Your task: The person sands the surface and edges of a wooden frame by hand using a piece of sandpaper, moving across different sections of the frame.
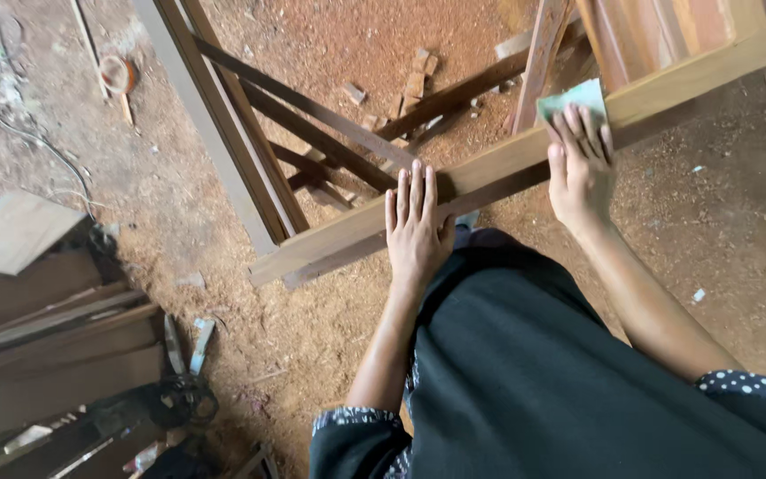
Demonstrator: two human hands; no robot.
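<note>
**A:** What's in hand right now?

**B:** Sanding, by my reading. The right hand (581,168) lies flat, fingers spread, pressing a pale green sheet of sandpaper (573,99) onto the top face of a long wooden plank (498,160). It grips nothing; the palm only pins the sheet down.

**A:** And the other one?

**B:** The left hand (416,226) is open too, fingers straight and together, resting flat on the same plank, toward 8 o'clock from the right hand. It looks to be steadying the wood.

**A:** Where does the plank sit?

**B:** It runs slantwise from 8 o'clock up to 2 o'clock, propped on a dark wooden frame (312,133), just ahead of the person's dark-clothed lap. Sawdust floor (312,337) underneath, small wood offcuts (414,80) at 12 o'clock, stacked boards (46,355) at 8 o'clock.

**A:** What does the next stroke call for?

**B:** Even downward pressure along the grain, I'd judge, with the left hand holding firm so the plank doesn't slide on the frame.
</note>
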